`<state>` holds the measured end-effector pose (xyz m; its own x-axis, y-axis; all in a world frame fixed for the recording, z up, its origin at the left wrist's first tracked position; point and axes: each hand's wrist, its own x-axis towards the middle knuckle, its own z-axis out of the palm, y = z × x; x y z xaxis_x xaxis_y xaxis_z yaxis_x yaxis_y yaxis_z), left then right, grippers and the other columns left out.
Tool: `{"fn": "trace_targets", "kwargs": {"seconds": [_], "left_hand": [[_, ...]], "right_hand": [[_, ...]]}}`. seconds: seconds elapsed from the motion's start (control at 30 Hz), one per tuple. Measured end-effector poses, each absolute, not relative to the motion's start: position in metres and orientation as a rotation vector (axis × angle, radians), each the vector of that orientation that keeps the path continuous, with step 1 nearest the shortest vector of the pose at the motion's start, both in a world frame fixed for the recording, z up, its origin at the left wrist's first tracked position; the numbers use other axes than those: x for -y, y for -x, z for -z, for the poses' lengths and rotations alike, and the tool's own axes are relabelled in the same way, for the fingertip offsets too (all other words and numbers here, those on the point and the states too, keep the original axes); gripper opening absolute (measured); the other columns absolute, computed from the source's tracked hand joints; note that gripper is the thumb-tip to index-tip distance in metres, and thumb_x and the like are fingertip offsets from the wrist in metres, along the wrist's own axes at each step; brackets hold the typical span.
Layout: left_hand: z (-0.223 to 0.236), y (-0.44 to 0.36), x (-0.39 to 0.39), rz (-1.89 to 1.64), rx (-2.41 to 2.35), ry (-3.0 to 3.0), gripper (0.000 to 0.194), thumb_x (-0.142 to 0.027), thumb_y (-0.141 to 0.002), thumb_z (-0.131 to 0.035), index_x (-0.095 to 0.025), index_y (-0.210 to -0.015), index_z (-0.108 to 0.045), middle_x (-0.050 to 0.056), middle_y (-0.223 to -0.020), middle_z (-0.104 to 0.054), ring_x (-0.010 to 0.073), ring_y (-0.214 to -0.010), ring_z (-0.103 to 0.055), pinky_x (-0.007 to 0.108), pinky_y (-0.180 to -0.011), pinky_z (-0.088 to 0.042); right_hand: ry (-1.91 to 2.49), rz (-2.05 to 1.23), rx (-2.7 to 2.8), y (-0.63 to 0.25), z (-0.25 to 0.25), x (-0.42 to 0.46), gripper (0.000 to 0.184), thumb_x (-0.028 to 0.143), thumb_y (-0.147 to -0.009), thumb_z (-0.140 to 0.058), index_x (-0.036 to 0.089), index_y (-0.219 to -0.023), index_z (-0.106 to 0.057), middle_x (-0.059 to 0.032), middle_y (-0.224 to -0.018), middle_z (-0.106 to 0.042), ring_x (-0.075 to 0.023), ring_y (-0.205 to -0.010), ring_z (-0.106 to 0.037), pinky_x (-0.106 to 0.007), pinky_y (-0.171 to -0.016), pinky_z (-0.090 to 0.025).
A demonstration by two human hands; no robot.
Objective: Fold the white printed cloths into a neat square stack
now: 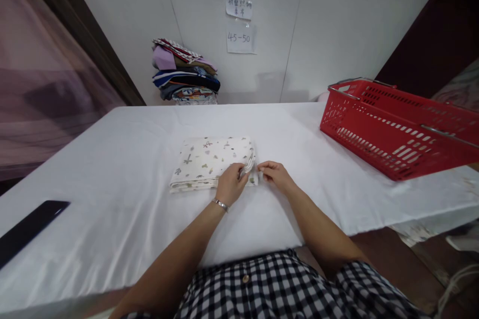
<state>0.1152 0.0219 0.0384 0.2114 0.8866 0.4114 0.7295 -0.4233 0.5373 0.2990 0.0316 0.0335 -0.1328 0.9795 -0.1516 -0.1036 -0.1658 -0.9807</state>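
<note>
A folded white cloth with small printed motifs (207, 159) lies on the white-covered table (112, 159) in front of me. My left hand (231, 183) rests on its near right corner, fingers curled and pinching the layered edge. My right hand (275, 174) is just to the right of that corner, fingers pinched together on the same edge of the cloth. A thin bracelet sits on my left wrist.
A red plastic basket (396, 129) with metal handles stands at the table's right. A stack of folded fabrics (185, 72) sits at the far edge against the wall, under two paper notes (240, 22). A dark flat object (28, 229) lies near the left front edge.
</note>
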Motion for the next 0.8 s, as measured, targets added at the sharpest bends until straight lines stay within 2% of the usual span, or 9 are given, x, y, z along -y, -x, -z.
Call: {"fn": "trace_targets", "kwargs": {"seconds": [0.27,0.43,0.6,0.8], "left_hand": [[-0.042,-0.112,-0.02,-0.971,-1.544,-2.496,0.018,-0.029,-0.084,-0.051,-0.019,-0.098,-0.053,0.005,-0.091,-0.063,0.0184,-0.085,-0.058,0.03,-0.073,-0.043],[-0.037,-0.116,-0.018,-0.85,-1.505,-2.656,0.018,-0.028,-0.085,-0.05,-0.019,-0.1,-0.054,0.005,-0.095,-0.063,0.0192,-0.088,-0.057,0.033,-0.077,-0.042],[-0.036,-0.123,-0.016,-0.6,-1.379,-2.847,0.013,-0.018,-0.081,-0.05,-0.019,-0.094,-0.055,0.005,-0.093,-0.062,0.021,-0.09,-0.055,0.035,-0.077,-0.041],[-0.048,-0.125,-0.014,-0.643,-1.436,-2.878,0.013,-0.016,-0.081,-0.048,-0.019,-0.092,-0.054,0.005,-0.094,-0.06,0.0206,-0.089,-0.053,0.035,-0.078,-0.039]], "right_hand": [[1.431,-1.493,1.336,-0.297,-0.021,-0.032,0.024,0.039,-0.072,-0.061,0.017,-0.067,-0.055,0.0012,-0.057,-0.061,-0.0041,-0.034,-0.038,-0.018,-0.033,-0.024],[1.484,-1.362,1.445,-0.291,-0.015,-0.032,0.015,0.03,-0.07,-0.06,0.017,-0.067,-0.053,0.0046,-0.05,-0.056,-0.0046,-0.034,-0.039,-0.017,-0.035,-0.029],[1.443,-1.318,1.46,-0.294,-0.009,-0.035,0.004,0.02,-0.066,-0.054,0.018,-0.064,-0.052,0.0071,-0.044,-0.05,-0.0067,-0.037,-0.041,-0.018,-0.038,-0.031],[1.317,-1.297,1.313,-0.295,-0.017,-0.034,0.014,0.031,-0.072,-0.053,0.018,-0.075,-0.055,0.0049,-0.056,-0.056,-0.0067,-0.04,-0.043,-0.019,-0.039,-0.031]]}}
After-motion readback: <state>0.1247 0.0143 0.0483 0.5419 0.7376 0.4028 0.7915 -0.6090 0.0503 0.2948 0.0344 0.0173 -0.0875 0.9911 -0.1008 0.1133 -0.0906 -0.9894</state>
